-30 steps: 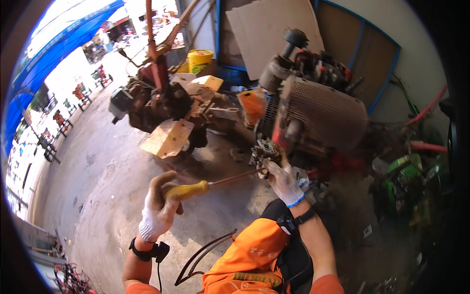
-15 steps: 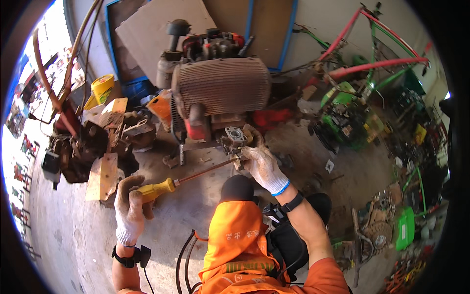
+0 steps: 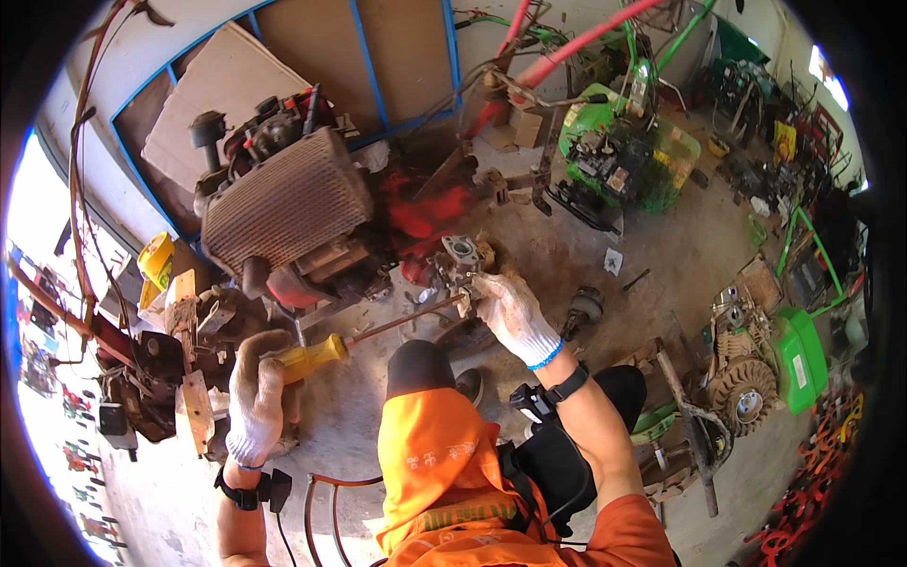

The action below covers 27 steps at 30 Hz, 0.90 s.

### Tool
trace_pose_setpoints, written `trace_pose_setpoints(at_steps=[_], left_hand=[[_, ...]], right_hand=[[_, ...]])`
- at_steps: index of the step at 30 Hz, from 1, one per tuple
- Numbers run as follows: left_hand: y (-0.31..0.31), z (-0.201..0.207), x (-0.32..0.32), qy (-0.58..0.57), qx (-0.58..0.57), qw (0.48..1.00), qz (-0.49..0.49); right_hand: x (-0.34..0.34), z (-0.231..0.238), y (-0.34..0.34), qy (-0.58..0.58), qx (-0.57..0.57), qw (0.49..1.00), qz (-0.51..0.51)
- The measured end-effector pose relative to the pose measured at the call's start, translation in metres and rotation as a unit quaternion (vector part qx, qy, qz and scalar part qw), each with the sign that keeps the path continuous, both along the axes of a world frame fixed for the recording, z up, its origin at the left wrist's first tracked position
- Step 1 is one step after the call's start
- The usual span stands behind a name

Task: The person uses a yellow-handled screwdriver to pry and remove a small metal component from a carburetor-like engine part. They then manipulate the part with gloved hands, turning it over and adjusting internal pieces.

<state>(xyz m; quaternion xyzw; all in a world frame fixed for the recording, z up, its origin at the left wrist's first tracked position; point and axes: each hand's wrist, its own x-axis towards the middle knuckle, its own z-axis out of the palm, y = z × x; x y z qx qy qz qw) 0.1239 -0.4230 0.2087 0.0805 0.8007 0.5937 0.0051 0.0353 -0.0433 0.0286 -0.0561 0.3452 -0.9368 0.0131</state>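
My left hand (image 3: 255, 402), in a soiled white work glove, is closed round the yellow handle of a screwdriver (image 3: 316, 357). The screwdriver's long rusty-brown shaft slants up to the right, and its tip meets the lower part of a small metal carburetor (image 3: 461, 253). In my gloved right hand (image 3: 515, 319) that carburetor is held up in front of me, its flanged opening facing upward. Some of the right fingers are hidden behind it. Whether the tip sits in a screw is too small to tell.
An engine with a ribbed brown cover (image 3: 288, 203) stands ahead on the left. Beside my left hand is a rusty machine (image 3: 156, 378), with a yellow bucket (image 3: 156, 260) behind it. Green machinery (image 3: 605, 151) stands far right; an engine with a green tank (image 3: 801, 359) lies nearer.
The view has swung to the right, so the engine and surroundings sit further left and tilted. Both hands keep their hold, the screwdriver tip still at the carburetor.
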Motion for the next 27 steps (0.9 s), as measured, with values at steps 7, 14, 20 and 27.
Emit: trace_pose_setpoints(at_steps=[7,14,20,27], left_hand=[[0.098,0.002,-0.031,0.05,-0.023,0.996,-0.072],[0.172,0.003,-0.071,-0.019,-0.102,0.989,-0.103],[0.229,-0.015,-0.097,-0.009,-0.076,0.98,-0.184],[0.261,-0.028,-0.119,-0.035,-0.039,0.985,-0.164]], right_hand=[[0.001,-0.032,0.074,0.04,0.034,0.996,-0.075],[0.012,-0.035,0.145,0.004,-0.11,0.991,-0.08],[0.023,-0.048,0.187,-0.011,-0.076,0.983,-0.164],[0.027,-0.039,0.21,0.002,-0.07,0.976,-0.207]])
